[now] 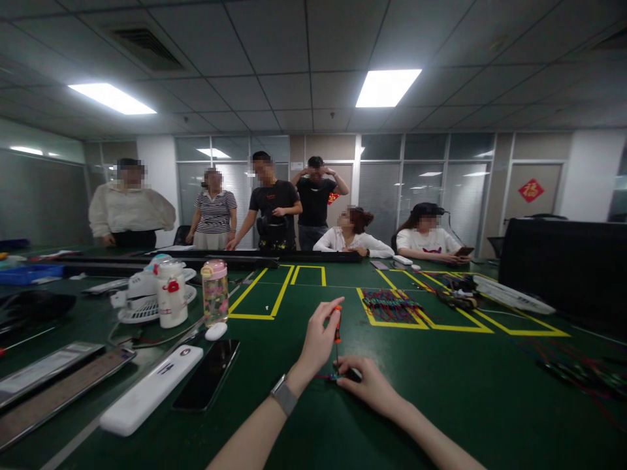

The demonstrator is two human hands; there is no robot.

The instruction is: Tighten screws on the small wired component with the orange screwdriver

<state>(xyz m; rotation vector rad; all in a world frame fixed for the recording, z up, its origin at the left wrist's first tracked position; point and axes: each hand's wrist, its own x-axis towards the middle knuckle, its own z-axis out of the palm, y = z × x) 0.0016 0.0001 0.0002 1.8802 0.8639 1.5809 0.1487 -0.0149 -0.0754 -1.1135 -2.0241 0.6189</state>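
Note:
My left hand (321,331), with a watch on its wrist, is closed around the orange handle of a screwdriver (337,329). The tool stands upright, its thin shaft running down toward the table. Beneath its tip lies a small green circuit board (334,376) with a reddish wire leading off to the left. My right hand (365,382) pinches this board from the right and steadies it against the green table (304,431). Whether the tip sits in a screw is too small to tell. A short dark shape shows beside my right fingers.
Bundled boards with coloured wires (392,305) lie inside yellow tape. To the left are a black phone (208,375), a long white case (151,391), a pink-lidded bottle (215,292) and a white fan (142,297). A dark monitor (563,281) stands right; several people are across the table.

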